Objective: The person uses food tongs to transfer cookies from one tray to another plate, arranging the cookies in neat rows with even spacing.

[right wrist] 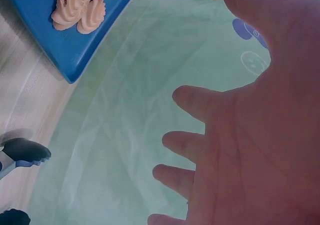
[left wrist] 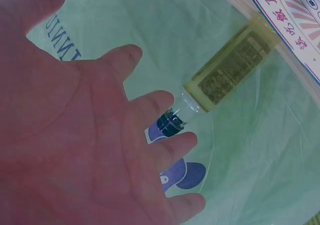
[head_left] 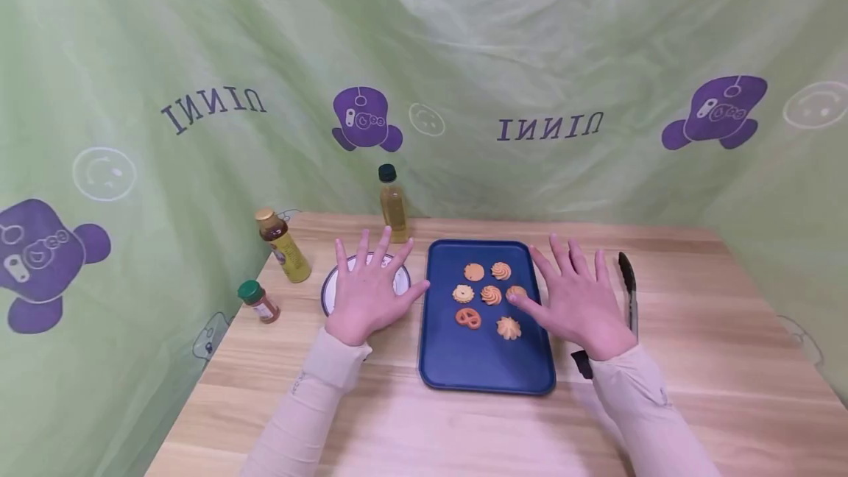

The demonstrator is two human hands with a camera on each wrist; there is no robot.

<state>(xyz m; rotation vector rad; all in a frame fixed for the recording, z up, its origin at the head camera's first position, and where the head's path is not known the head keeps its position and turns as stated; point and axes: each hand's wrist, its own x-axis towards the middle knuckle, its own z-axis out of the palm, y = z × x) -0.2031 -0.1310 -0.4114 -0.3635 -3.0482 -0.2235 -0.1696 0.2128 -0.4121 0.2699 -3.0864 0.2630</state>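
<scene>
In the head view my left hand is spread flat over a white plate with a dark blue rim, hiding most of it. My right hand, fingers likewise splayed, hovers at the right edge of a blue tray. Its thumb overlaps one cookie. Several cookies lie on the tray, among them a pretzel-shaped one and a swirled one. Tongs with black tips lie just right of the right hand, partly covered by it. Neither hand holds anything.
Behind the plate stands a bottle of yellow oil with a dark green cap. At the table's left are a yellow-labelled bottle and a small green-capped jar. A green printed curtain hangs around the wooden table.
</scene>
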